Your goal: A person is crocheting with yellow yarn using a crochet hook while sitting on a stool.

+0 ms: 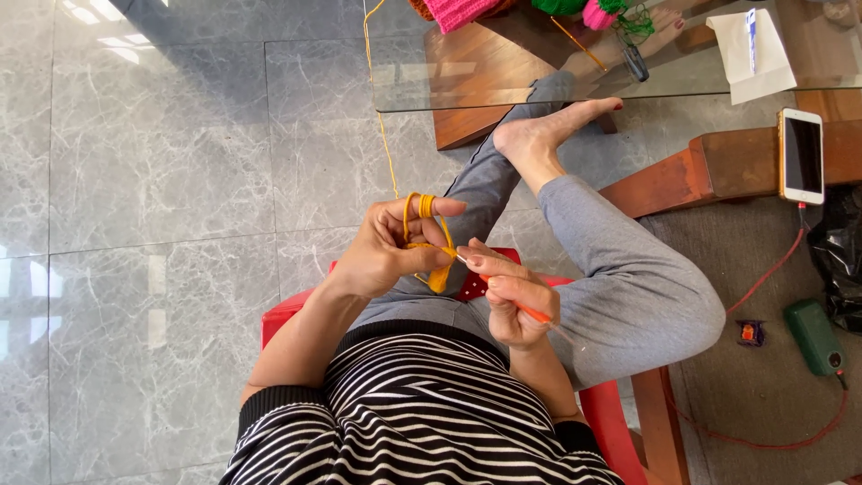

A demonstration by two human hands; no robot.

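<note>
— Yarn (422,208) loops over our left hand (388,250), fingers curled round it, so the strand running off toward twelve o'clock stays taut.

— And our right hand (514,301) pinches the orange crochet hook (510,301), tip at nine o'clock meeting the small yellow piece (438,274).

— We can't make out the stitches; fingers cover them.

— The hook's tail is hard to see too.
</note>
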